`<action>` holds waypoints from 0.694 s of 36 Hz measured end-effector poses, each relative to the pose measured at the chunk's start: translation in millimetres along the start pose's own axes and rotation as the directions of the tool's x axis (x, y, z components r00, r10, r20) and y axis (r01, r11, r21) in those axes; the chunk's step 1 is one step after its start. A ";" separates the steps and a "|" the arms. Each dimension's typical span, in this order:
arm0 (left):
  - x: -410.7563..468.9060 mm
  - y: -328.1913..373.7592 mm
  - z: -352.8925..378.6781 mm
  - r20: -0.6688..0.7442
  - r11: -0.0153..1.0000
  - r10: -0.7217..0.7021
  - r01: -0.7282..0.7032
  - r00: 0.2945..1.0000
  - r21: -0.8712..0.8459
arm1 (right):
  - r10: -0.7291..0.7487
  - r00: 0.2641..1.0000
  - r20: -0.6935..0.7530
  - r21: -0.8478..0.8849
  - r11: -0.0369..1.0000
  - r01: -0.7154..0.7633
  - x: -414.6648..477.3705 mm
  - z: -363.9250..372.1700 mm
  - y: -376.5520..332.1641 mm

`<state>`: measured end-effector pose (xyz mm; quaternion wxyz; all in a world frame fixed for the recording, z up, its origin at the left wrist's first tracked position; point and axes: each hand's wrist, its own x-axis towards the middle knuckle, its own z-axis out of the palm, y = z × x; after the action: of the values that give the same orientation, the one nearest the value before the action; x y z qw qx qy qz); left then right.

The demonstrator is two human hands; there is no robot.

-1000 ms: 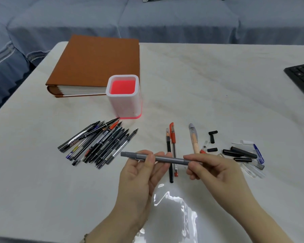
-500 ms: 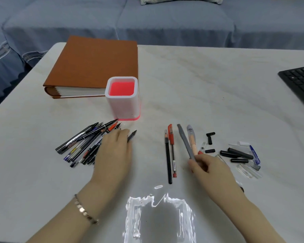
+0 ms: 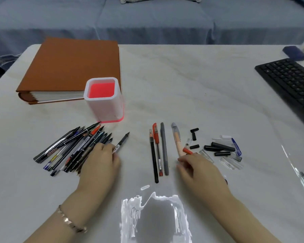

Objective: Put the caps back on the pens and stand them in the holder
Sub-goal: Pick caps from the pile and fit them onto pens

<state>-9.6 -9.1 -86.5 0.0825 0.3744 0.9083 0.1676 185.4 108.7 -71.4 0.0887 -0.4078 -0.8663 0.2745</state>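
Marble table [image 3: 182, 81] pen job: the next pen is at your left hand and the caps are over by your right.

Closest to you, your left hand [image 3: 102, 162] lies over the near edge of the uncapped pen pile [image 3: 68, 149]. Its fingers are loosely bent, with the tips on the back end of a stray black pen [image 3: 121, 142]; can't tell if it's actually pinched. That pen runs diagonally, bare tip pointing away from you and to the right, so left is clearly the nearer hand. Your right hand [image 3: 198, 169] is relaxed and holding nothing I can see. Its knuckles sit just short of an orange cap [image 3: 187, 151], and the loose caps [image 3: 219, 148] are scattered beyond it to the right. A row of four pens [image 3: 164, 148] lies between your hands, pointing away from you. Further back, the white pen holder [image 3: 105, 109] stands with nothing in it, straight out past your left hand.
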 end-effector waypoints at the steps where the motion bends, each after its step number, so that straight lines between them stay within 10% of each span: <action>1: -0.4 5.0 0.5 -0.005 0.997 0.008 -0.009 1.000 -0.083 | -0.011 1.000 0.006 -0.019 1.000 0.011 -3.5 -6.2 8.8; 8: -8.9 39.1 -1.1 0.052 0.894 0.045 -0.017 0.998 -0.447 | 0.079 0.995 -0.054 -0.159 0.983 -0.087 -5.1 -56.7 76.3; 25: -27.7 51.0 -6.6 0.157 0.787 0.084 0.031 0.984 -0.616 | 0.138 0.990 -0.026 -0.379 0.915 -0.137 48.0 -53.4 96.5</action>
<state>41.4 3.5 -60.9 0.2773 0.3531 0.7877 0.4217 237.8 216.3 -83.1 -0.0122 -0.4770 -0.8722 0.1077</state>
